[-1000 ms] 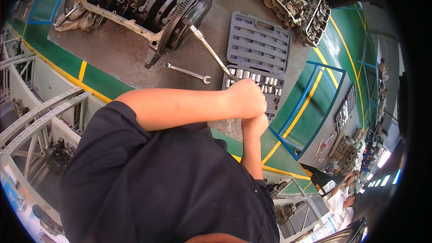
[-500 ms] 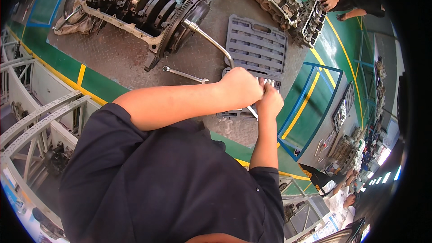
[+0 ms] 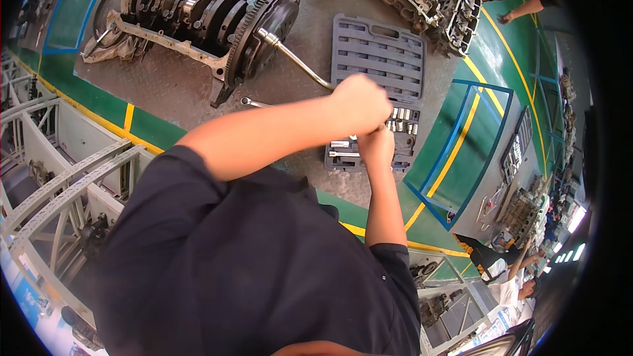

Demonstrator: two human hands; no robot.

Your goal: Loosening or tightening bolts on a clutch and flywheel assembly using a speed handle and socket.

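Note:
A long chrome socket wrench [image 3: 297,59] reaches from the flywheel [image 3: 264,10] of an engine block to my hands. My left hand [image 3: 361,102] is closed round the wrench, its fist hiding much of the handle. Just below and touching it, my right hand [image 3: 377,147] is closed at the wrench's end, where a dark bit shows between the two hands. Under them lies an opened grey socket case [image 3: 407,151] holding several chrome sockets [image 3: 403,118]. Its lid [image 3: 377,59] lies flat behind. The crankshaft [image 3: 191,10] is exposed inside the engine block [image 3: 171,43].
A combination wrench [image 3: 254,102] lies on the metal plate bench, partly hidden by my left forearm. Cylinder heads [image 3: 422,6] stand at the back right. A cloth [image 3: 109,49] is at the block's left end. Another person's hand [image 3: 506,18] shows far right. White railings [image 3: 59,204] run along the left.
Both hands have shifted slightly up and left, uncovering more sockets in the case. The other person's hand has left the cylinder head. The whole view has shifted a little.

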